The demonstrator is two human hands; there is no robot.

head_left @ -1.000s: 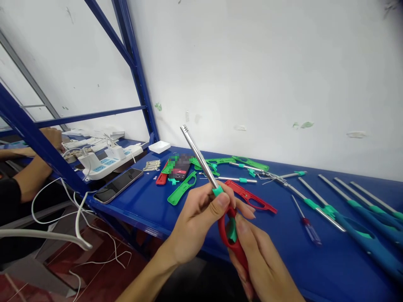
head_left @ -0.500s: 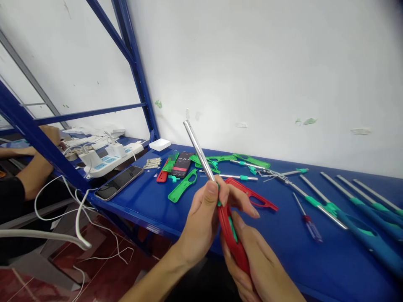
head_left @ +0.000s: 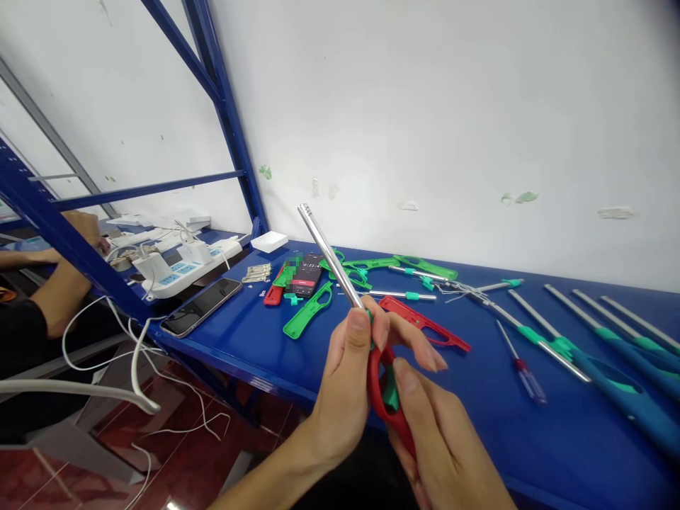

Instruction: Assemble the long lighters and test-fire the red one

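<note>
Between my hands is a gas lighter (head_left: 376, 382) with a red handle, a green trigger (head_left: 392, 389) and a long silver tube (head_left: 330, 253) that slants up and to the left. My left hand (head_left: 348, 375) is closed round the base of the tube, thumb on top. My right hand (head_left: 440, 432) grips the lower red handle, its thumb by the trigger opening. The handle's lower end is hidden by the right fingers. Just behind the hands, a red handle shell half (head_left: 419, 320) lies on the blue table (head_left: 255, 354).
Green shell halves (head_left: 305, 313), a lit phone (head_left: 308, 273) and metal tubes with green parts (head_left: 504, 315) lie behind. A screwdriver (head_left: 525, 375) and several blue-handled lighters (head_left: 605, 375) are at right. Another phone (head_left: 205, 304), a power strip (head_left: 196, 265) and a co-worker's arm (head_left: 74, 276) are left.
The lighter has turned in my hands, so its trigger opening shows more. The tube tip has shifted slightly left. Both hands keep their hold.
</note>
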